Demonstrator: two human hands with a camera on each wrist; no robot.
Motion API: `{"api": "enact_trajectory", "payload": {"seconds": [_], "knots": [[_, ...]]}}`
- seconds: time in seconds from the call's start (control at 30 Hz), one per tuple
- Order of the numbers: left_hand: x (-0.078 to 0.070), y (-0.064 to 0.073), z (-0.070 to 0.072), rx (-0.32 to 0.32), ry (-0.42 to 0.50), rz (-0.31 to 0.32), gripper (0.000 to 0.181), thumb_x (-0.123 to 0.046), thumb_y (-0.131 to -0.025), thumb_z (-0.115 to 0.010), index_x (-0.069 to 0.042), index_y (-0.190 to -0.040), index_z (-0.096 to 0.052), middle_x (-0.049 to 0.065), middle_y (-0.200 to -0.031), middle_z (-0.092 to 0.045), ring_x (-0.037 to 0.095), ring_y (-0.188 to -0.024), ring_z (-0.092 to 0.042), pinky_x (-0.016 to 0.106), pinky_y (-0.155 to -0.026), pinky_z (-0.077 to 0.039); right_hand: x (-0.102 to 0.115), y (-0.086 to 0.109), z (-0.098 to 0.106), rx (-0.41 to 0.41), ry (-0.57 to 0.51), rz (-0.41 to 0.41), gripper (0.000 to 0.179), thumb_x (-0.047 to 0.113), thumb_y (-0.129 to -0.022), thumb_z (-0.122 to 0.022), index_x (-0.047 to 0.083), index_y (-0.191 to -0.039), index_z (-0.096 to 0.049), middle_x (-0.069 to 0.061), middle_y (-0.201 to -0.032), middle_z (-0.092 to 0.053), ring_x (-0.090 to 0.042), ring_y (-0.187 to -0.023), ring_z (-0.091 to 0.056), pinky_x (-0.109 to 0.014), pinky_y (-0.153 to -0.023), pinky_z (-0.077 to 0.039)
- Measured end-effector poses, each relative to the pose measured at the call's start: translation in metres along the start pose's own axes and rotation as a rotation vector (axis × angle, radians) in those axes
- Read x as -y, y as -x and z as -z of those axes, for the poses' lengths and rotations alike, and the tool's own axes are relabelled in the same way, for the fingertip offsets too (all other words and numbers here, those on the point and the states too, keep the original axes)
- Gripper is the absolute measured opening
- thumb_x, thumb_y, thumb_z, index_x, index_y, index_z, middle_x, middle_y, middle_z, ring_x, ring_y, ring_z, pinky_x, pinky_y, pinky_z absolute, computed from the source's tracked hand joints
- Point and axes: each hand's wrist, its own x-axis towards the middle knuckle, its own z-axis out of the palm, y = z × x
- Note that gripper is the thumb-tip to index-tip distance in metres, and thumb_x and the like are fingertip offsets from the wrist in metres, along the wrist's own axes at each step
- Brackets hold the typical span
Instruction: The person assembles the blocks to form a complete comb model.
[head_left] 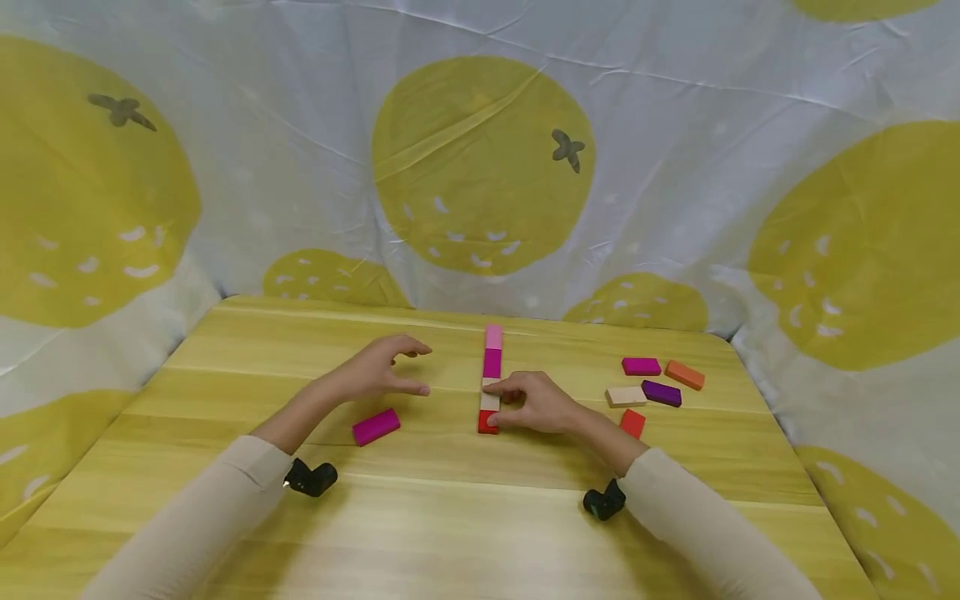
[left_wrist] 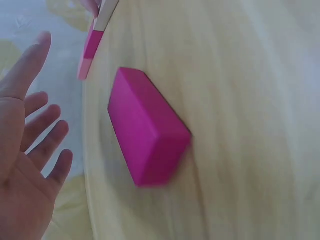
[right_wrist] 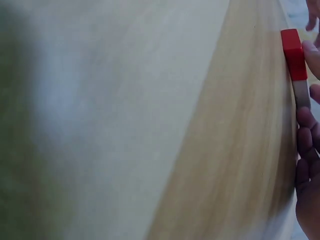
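Observation:
A straight row of blocks runs away from the person at mid-table: a red block (head_left: 487,422) nearest, then a plain wooden block (head_left: 490,402), a magenta block (head_left: 492,363) and a light pink block (head_left: 493,337) farthest. My right hand (head_left: 536,402) reaches over the near end, thumb touching the red block (right_wrist: 294,54) and index fingertip over the wooden one. Left of the row, my left hand (head_left: 375,371) hovers with fingers spread and nothing in its grasp. Closest to it is a loose magenta block (head_left: 377,427), lying askew on the table; the left wrist view shows it large.
Right of the row lie loose blocks: magenta (head_left: 641,367), orange (head_left: 685,375), purple (head_left: 662,393), plain wooden (head_left: 626,397) and red (head_left: 632,423), the last partly behind the right forearm. A patterned cloth (head_left: 660,208) hangs behind the wood-grain table (head_left: 450,517).

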Motion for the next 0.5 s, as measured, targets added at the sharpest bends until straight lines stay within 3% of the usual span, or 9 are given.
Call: {"api": "enact_trajectory", "payload": {"seconds": [0.13, 0.3, 0.5], "knots": [[0.004, 0.028, 0.006, 0.062, 0.006, 0.028, 0.068, -0.036, -0.086, -0.086, 0.002, -0.137, -0.062, 0.016, -0.137, -0.061, 0.038, -0.125, -0.056, 0.061, -0.104, -0.044, -0.001, 0.001, -0.002, -0.001, -0.025, 0.002, 0.051, 0.031, -0.087, -0.086, 0.011, -0.133, -0.072, 0.005, -0.099, -0.065, -0.011, -0.088, -0.057, -0.028, -0.078, -0.051], [0.005, 0.060, 0.014, 0.190, 0.035, 0.069, 0.068, -0.033, -0.085, -0.088, 0.001, -0.138, -0.061, 0.015, -0.137, -0.060, 0.040, -0.126, -0.055, 0.062, -0.106, -0.042, 0.000, 0.001, -0.004, 0.001, -0.035, -0.007, 0.051, 0.032, -0.088, -0.086, 0.012, -0.134, -0.072, 0.005, -0.101, -0.065, -0.011, -0.090, -0.057, -0.029, -0.080, -0.051], [0.007, 0.078, 0.019, 0.284, 0.026, 0.036, 0.064, -0.026, -0.083, -0.090, -0.003, -0.137, -0.064, 0.011, -0.134, -0.056, 0.031, -0.113, -0.057, 0.052, -0.099, -0.047, 0.003, 0.002, -0.005, -0.007, -0.029, -0.024, 0.051, 0.032, -0.088, -0.085, 0.013, -0.133, -0.072, 0.006, -0.101, -0.065, -0.011, -0.089, -0.057, -0.029, -0.080, -0.051]]}}
